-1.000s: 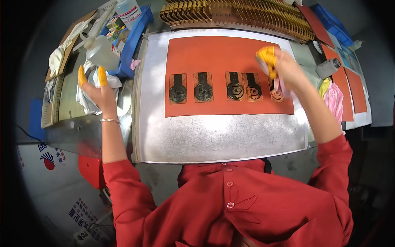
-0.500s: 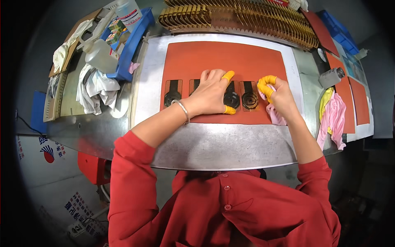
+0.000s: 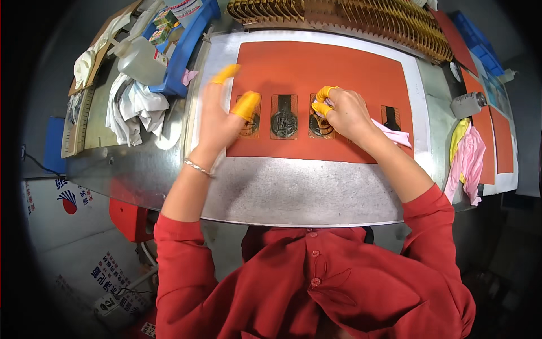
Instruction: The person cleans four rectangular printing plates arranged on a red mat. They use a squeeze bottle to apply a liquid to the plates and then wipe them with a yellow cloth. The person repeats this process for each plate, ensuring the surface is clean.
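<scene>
Several small dark rectangular plates, each with a black disc below a dark band, lie in a row on an orange-red sheet (image 3: 316,68). My right hand (image 3: 349,116), yellow covers on its fingertips, is closed on a pink cloth (image 3: 392,134) over the third plate from the left (image 3: 314,129), partly hiding it. The cloth's tail trails toward the rightmost plate (image 3: 390,116). Blurred by motion, my left hand (image 3: 217,116) is open, thumb and forefinger apart in yellow covers, in front of the leftmost plate (image 3: 250,125). Between the hands lies an uncovered plate (image 3: 284,118).
A toothed brown rack (image 3: 339,25) stands along the back. At left are a blue tray (image 3: 183,62), a translucent bottle (image 3: 141,61) and white rags (image 3: 135,113). A grey bottle (image 3: 468,104) and a pink-and-yellow cloth pile (image 3: 467,155) are at right.
My left hand has lifted off the middle plates and moved left. My right hand has moved left with the pink cloth onto a plate. The plates lie farther apart, one now well to the right.
</scene>
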### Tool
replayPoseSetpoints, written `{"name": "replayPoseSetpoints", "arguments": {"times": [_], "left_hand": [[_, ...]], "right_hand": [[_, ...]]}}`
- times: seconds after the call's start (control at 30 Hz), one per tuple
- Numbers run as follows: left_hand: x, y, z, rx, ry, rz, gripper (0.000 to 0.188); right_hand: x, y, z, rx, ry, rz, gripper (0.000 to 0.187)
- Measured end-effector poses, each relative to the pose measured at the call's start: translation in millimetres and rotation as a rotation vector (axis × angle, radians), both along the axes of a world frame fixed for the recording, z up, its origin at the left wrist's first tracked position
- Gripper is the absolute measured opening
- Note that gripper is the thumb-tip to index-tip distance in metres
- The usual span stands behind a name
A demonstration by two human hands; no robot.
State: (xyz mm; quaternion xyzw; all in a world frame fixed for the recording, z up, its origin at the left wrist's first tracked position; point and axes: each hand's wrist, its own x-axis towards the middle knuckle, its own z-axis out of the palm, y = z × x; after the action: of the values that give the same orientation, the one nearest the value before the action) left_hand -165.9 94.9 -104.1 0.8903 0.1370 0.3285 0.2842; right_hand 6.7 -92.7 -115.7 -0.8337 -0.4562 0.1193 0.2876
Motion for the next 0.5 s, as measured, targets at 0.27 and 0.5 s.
{"name": "replayPoseSetpoints", "arguments": {"times": [0.27,0.5], "left_hand": [[-47,73,-38,-0.308,-0.216,0.326,0.028],[-49,75,-42,-0.283,-0.184,0.327,0.028]], "right_hand": [[-21,-5,-9,0.048,-0.153,0.117,0.017],[-16,0,-12,0.062,-0.345,0.134,0.016]]}}
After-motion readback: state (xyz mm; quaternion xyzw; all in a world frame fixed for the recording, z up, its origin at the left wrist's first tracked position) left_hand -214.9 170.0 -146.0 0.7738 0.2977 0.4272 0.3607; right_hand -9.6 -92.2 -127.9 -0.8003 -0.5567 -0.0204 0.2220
